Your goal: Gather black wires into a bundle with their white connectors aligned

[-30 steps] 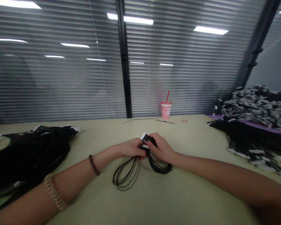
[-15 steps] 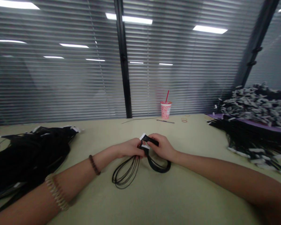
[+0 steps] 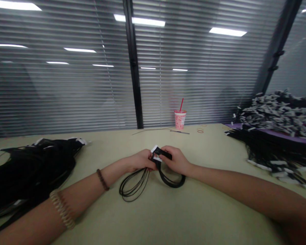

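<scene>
A black cable harness (image 3: 171, 182) with white connectors (image 3: 154, 148) is held over the middle of the table. My left hand (image 3: 143, 160) is closed on it near the lower white connector, and thin black wire loops hang below that hand to the left. My right hand (image 3: 176, 160) pinches the flat black part just behind the upper white connector. A thicker black loop curves down between and below the hands. The fingertips are close together, and some of them are hidden behind the harness.
Black cables (image 3: 40, 163) lie heaped on the table (image 3: 153, 221) at the left. More black cables (image 3: 275, 149) and a pile of white connectors (image 3: 283, 112) are at the right. A pink cup (image 3: 180, 119) with a red straw, a thin tool (image 3: 180, 132) and rubber bands (image 3: 200, 130) are at the back.
The thin wire loops below my left hand have swung slightly left and up. Both hands keep their hold on the harness and have barely moved.
</scene>
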The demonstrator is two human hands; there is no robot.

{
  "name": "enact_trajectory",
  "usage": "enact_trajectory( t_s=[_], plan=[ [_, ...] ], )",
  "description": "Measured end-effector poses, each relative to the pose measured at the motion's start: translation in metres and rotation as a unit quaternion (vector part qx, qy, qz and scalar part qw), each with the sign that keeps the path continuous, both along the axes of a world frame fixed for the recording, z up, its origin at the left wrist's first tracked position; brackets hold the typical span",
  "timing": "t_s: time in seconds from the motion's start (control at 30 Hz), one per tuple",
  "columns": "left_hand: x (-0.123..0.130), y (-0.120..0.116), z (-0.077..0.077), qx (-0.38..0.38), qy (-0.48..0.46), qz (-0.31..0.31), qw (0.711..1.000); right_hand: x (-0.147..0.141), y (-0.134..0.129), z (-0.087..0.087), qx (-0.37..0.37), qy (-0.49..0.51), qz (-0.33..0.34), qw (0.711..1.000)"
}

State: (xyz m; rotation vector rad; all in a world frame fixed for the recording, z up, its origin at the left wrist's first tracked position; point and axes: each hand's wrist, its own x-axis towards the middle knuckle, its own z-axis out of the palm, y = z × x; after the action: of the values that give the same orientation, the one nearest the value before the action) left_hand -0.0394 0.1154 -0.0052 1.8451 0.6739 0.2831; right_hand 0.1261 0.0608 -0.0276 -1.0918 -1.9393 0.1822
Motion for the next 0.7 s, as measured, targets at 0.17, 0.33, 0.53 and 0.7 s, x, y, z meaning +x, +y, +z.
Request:
enact_trajectory(
  t_s=[0.17, 0.33, 0.53, 0.7],
  plan=[
    [0.001, 0.001, -0.001, -0.009, -0.017, -0.004, 1.000, 0.003, 0.009, -0.007, -0.042, 0.082, -0.009, 0.996],
    [0.000, 0.004, -0.004, -0.031, -0.038, -0.012, 0.999, 0.006, 0.016, -0.012, -0.060, 0.093, -0.022, 0.994],
    [-0.001, 0.005, -0.007, -0.021, -0.036, -0.004, 0.999, 0.004, 0.009, -0.006, -0.039, 0.032, -0.001, 0.999],
    [-0.001, 0.003, -0.005, -0.006, -0.028, 0.004, 1.000, 0.001, 0.002, 0.000, -0.028, 0.025, 0.035, 0.999]
  ],
)
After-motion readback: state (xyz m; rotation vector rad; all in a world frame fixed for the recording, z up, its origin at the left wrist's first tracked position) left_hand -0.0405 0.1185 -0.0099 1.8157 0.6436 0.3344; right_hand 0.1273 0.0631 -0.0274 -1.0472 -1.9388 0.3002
